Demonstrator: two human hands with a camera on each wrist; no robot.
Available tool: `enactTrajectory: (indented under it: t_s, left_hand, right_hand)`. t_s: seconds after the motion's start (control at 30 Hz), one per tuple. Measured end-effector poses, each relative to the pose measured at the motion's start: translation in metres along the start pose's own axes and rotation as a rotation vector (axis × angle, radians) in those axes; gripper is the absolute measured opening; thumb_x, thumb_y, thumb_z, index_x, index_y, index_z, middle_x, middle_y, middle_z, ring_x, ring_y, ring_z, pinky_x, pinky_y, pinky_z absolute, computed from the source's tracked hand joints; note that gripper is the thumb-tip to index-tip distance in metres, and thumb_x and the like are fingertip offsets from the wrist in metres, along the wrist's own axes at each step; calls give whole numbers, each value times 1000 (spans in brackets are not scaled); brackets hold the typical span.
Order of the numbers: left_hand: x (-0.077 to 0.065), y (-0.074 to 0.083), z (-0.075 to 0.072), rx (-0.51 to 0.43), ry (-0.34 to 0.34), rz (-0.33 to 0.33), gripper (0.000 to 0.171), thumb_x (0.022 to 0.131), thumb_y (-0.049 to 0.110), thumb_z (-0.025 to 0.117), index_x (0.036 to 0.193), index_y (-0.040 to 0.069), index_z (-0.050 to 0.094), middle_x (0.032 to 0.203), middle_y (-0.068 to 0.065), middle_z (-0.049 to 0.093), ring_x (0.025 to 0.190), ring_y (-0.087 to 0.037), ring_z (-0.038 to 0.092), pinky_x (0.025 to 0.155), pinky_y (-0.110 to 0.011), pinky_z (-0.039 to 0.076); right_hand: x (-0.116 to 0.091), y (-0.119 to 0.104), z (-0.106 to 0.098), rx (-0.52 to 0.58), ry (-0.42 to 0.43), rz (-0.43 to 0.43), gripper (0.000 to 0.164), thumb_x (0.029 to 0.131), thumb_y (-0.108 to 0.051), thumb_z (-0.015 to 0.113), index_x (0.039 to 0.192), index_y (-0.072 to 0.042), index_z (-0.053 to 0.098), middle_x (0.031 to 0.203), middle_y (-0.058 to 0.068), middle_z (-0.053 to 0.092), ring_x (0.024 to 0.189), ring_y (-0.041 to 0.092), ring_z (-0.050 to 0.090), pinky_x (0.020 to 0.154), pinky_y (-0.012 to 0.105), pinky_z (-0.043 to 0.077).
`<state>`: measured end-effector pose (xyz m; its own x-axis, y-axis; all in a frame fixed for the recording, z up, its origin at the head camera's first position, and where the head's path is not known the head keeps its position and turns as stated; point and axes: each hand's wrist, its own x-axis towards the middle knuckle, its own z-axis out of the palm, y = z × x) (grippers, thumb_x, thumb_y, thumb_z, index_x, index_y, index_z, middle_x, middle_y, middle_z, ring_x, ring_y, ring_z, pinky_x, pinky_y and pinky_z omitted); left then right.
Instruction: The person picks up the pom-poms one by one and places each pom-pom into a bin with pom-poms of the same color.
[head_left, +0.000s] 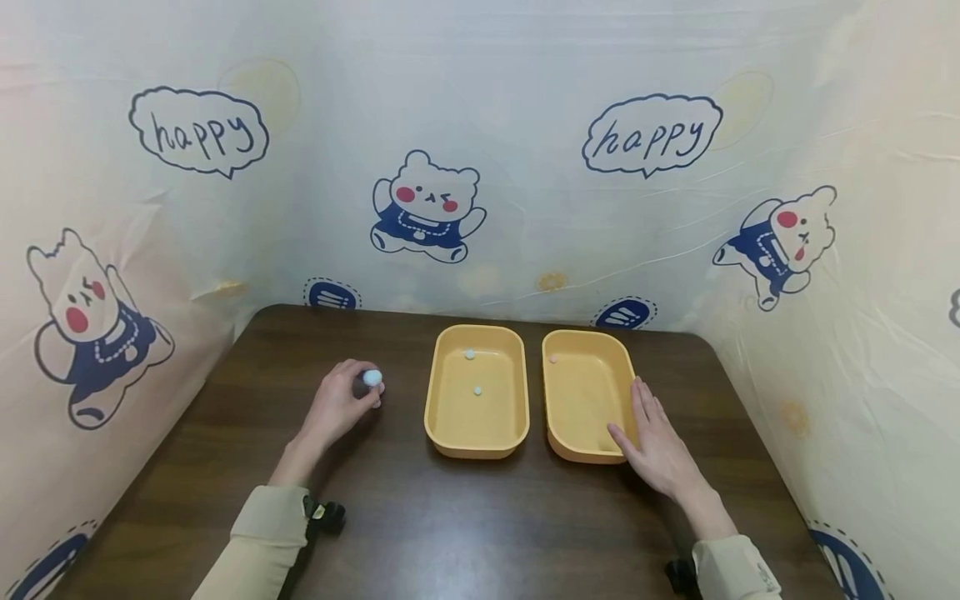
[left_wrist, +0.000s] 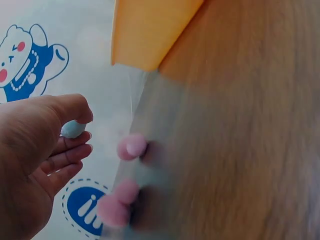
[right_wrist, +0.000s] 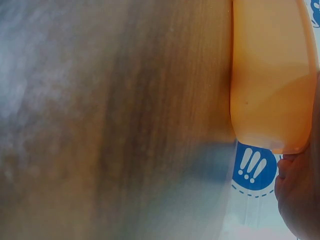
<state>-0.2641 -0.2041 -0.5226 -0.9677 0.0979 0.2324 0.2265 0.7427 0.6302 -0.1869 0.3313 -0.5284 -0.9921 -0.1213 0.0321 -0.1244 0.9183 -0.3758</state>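
Note:
My left hand (head_left: 339, 406) is over the left side of the table, pinching a pale blue ball (head_left: 372, 377) between thumb and fingers. In the left wrist view that ball (left_wrist: 74, 129) shows partly behind the thumb. Several pink balls (left_wrist: 115, 206) lie in two clusters on the table near this hand. The left yellow tray (head_left: 432, 400) holds two small light blue balls (head_left: 469, 354). One small pink ball (head_left: 553, 359) is in the right yellow tray (head_left: 588, 456). My right hand (head_left: 667, 454) rests at that tray's right side with fingers extended, its thumb over the near right corner.
Both trays stand side by side toward the back of the brown wooden table (head_left: 450, 525). A pale printed curtain (head_left: 525, 83) with cartoon bears surrounds the table's back and sides. Each wrist wears a small black device (head_left: 327, 517) near a light sleeve (head_left: 255, 533).

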Motion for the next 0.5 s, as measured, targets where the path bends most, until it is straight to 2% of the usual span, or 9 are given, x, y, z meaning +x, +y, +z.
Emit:
enactTrajectory:
  t_s: [0.2, 0.37, 0.5]
  left_hand:
    - [8, 8, 10, -31, -12, 15, 33, 96, 4, 78, 128, -2, 70, 128, -25, 70, 117, -42, 65, 110, -65, 56]
    - [13, 17, 17, -86, -11, 39, 30, 97, 5, 78, 125, -1, 71, 125, -23, 72, 115, -41, 69, 102, -61, 63]
    - [17, 26, 21, -89, -18, 54, 30, 97, 6, 78, 126, 1, 72, 125, -23, 73, 107, -38, 70, 93, -57, 66]
  right_hand:
    - [-1, 0, 0, 5, -3, 8, 96, 112, -54, 51, 176, -2, 0, 184, 26, 6, 168, 54, 16, 134, 70, 22]
    - [0, 0, -1, -4, -2, 7, 97, 113, -56, 49, 175, -1, 0, 185, 25, 5, 168, 54, 16, 134, 70, 22]
    - [1, 1, -1, -6, -5, 7, 98, 112, -60, 46, 176, -2, -2, 185, 25, 4, 168, 53, 16, 134, 70, 22]
